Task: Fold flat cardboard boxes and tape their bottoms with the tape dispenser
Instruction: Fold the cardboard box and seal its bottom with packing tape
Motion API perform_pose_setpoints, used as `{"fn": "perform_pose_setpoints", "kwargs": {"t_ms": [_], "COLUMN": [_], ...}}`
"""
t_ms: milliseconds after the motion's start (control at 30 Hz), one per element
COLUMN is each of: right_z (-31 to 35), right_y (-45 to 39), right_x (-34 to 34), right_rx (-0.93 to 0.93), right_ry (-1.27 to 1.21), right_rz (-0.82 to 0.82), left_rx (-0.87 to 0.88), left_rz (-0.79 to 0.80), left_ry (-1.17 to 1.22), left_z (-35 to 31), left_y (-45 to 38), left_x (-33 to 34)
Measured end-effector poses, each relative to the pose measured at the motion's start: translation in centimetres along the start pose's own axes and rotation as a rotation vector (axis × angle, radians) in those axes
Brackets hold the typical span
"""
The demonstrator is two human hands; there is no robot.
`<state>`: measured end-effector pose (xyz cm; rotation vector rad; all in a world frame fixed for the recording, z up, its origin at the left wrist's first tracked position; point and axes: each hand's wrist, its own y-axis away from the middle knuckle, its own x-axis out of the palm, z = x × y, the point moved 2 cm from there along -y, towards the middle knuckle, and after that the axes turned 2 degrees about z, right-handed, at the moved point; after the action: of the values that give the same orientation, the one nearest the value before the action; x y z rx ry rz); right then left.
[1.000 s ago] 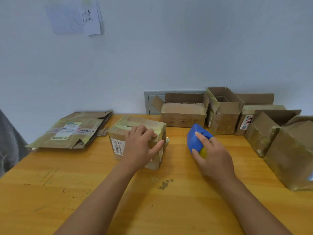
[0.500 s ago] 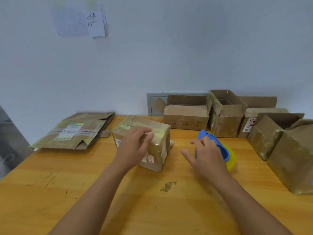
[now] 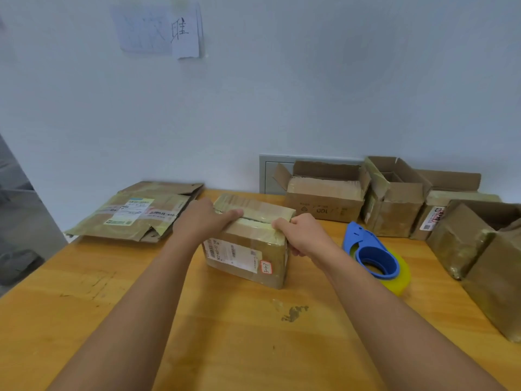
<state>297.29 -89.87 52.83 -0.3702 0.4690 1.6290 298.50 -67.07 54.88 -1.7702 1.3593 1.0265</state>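
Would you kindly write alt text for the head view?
Both hands, left hand and right hand, press the cardboard box flaps on a wooden table; a blue tape dispenser lies right, flattened boxes left.

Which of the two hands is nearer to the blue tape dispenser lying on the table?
The right. The right hand grips the right end of the box, just left of the tape dispenser. The left hand presses the box's far-left top, farther away.

Both forearms are bare right up to the bottom edge of view, no sleeves showing. The left hand (image 3: 207, 221) and right hand (image 3: 306, 235) wear no gloves, rings or watch.
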Motion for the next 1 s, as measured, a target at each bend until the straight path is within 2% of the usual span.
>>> {"fn": "perform_pose_setpoints", "kwargs": {"t_ms": [167, 333, 433, 533, 600, 667, 733, 767, 833, 900, 1000], "right_z": [0.4, 0.5, 0.0, -0.2, -0.3, -0.7, -1.4, -1.8, -2.8, -4.0, -4.7], "right_y": [0.4, 1.2, 1.8, 2.2, 2.2, 1.7, 1.7, 1.9, 2.1, 2.0, 1.5], "right_x": [0.1, 0.3, 0.1, -0.4, -0.9, -1.0, -0.5, 0.0, 1.0, 1.8, 1.7], "right_rx": [0.034, -0.038, -0.158, -0.328, -0.404, -0.437, -0.486, -0.536, -0.623, -0.623, -0.381], "right_ry": [-0.005, 0.002, 0.052, 0.186, 0.301, 0.397, 0.511, 0.556, 0.604, 0.49, -0.036], "right_rz": [-0.001, 0.05, 0.006, -0.074, -0.132, -0.19, -0.246, -0.269, -0.238, -0.119, 0.039], "left_rx": [0.005, 0.009, 0.073, 0.153, 0.196, 0.21, 0.131, 0.087, 0.021, -0.05, -0.071], "left_rz": [0.021, -0.008, -0.1, -0.241, -0.332, -0.266, -0.089, -0.054, -0.117, -0.157, -0.087], "left_ry": [-0.052, 0.024, 0.079, 0.352, 0.417, 0.496, 0.682, 0.724, 0.747, 0.856, 0.986], "left_z": [-0.3, 0.3, 0.7, 1.3, 1.8, 2.5, 3.2, 3.4, 4.1, 4.8, 6.2], "left_y": [0.4, 1.6, 2.2, 3.4, 4.3, 5.0, 5.8, 6.1, 6.0, 5.6, 4.8], "left_x": [-0.1, -0.4, -0.4, -1.2, -1.6, -1.2, -0.5, 0.0, 1.1, 2.3, 3.9]}}
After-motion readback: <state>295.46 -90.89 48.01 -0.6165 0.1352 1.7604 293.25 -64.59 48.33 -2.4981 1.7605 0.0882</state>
